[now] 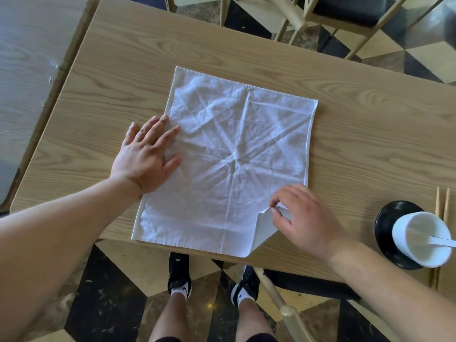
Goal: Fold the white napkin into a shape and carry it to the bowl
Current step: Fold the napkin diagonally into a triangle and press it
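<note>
A white napkin (234, 154) lies spread nearly flat on the wooden table (370, 134), creased in a star pattern. My left hand (145, 156) rests flat on its left edge, fingers apart, pressing it down. My right hand (303, 218) pinches the napkin's near right corner, which is lifted and folded over a little toward the middle. A white bowl (422, 238) with a white spoon in it stands on a black saucer (387, 233) at the right end of the table, apart from the napkin.
Wooden chopsticks (443, 203) lie behind the saucer. A second table (27, 70) stands to the left. Chairs (345, 18) stand beyond the far edge, and one chair (288, 307) is by my legs. The table's near edge runs just under the napkin.
</note>
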The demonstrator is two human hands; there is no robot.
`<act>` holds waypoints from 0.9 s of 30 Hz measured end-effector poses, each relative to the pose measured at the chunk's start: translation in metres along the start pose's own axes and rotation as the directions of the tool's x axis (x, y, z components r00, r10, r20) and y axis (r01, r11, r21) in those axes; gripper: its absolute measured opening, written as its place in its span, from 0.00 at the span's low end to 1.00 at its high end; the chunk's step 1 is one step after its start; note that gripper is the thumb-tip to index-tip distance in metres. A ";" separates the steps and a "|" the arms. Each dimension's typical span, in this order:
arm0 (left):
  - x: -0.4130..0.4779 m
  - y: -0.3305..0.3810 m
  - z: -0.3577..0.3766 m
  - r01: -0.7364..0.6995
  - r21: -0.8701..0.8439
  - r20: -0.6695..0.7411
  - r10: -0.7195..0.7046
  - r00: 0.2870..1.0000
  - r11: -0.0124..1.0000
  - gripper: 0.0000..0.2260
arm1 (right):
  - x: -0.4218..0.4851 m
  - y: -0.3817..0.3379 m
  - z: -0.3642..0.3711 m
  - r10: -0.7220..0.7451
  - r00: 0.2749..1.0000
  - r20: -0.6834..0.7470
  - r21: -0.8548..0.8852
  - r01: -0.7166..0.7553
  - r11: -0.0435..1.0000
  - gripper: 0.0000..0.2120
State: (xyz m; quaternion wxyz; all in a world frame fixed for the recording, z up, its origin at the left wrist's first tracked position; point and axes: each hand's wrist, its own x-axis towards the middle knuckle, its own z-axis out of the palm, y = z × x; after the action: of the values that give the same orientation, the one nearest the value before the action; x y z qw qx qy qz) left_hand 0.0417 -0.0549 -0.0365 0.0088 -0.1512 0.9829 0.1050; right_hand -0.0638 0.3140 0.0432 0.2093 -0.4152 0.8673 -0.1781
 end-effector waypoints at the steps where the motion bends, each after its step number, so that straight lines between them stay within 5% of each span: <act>1: 0.000 0.000 0.000 0.002 -0.001 0.003 -0.002 1.000 1.000 0.33 | 0.013 -0.005 -0.002 0.023 1.000 -0.001 0.026 -0.023 0.999 0.05; 11: 0.002 -0.007 0.003 -0.008 -0.002 0.010 0.008 1.000 1.000 0.34 | 0.132 -0.031 -0.016 0.147 0.986 -0.080 0.302 -0.116 0.946 0.01; 27: 0.006 -0.014 0.007 0.008 -0.093 -0.005 -0.008 1.000 0.996 0.26 | 0.291 -0.052 -0.029 0.126 0.990 -0.068 0.287 -0.102 0.952 0.03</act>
State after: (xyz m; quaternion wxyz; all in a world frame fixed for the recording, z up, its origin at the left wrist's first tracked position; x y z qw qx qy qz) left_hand 0.0400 -0.0680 -0.0467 -0.0006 -0.1558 0.9763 0.1502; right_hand -0.2096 0.0558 0.0303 0.2391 -0.3221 0.8636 -0.3054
